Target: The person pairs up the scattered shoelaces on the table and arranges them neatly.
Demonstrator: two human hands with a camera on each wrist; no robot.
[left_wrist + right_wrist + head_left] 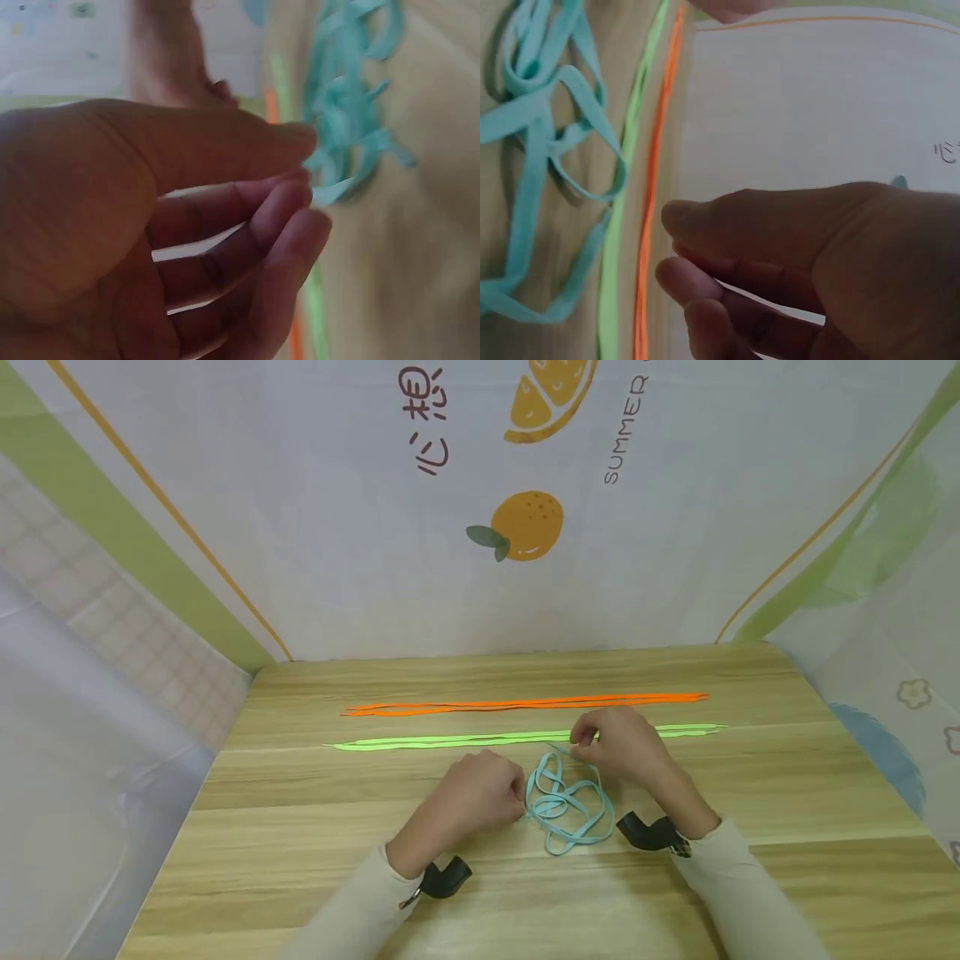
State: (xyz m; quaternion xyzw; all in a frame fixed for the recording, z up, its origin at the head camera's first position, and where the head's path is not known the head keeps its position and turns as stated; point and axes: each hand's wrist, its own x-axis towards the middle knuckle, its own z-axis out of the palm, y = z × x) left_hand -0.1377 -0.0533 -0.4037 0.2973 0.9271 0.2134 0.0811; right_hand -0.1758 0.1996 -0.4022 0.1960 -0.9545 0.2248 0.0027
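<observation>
A light blue shoelace [572, 835] lies in a loose tangle on the wooden table, one of its tips [604, 217] loose near the green lace. Left of the tangle is my left hand [476, 789], fingers loosely bent and thumb near the fingertips; in the left wrist view they overlap the edge of the blue loops [349, 112], with no lace seen gripped. My right hand [618, 739] hovers at the tangle's upper right, over part of the green lace. Its thumb and fingers [694, 217] are loosely curled, with nothing between them in the right wrist view.
Behind the tangle, a bright green shoelace [420, 743] stretches straight across the table [300, 860]. Farther back and parallel to it lies an orange shoelace [525, 703]. A white cloth [360, 568] printed with oranges hangs along the table's back edge.
</observation>
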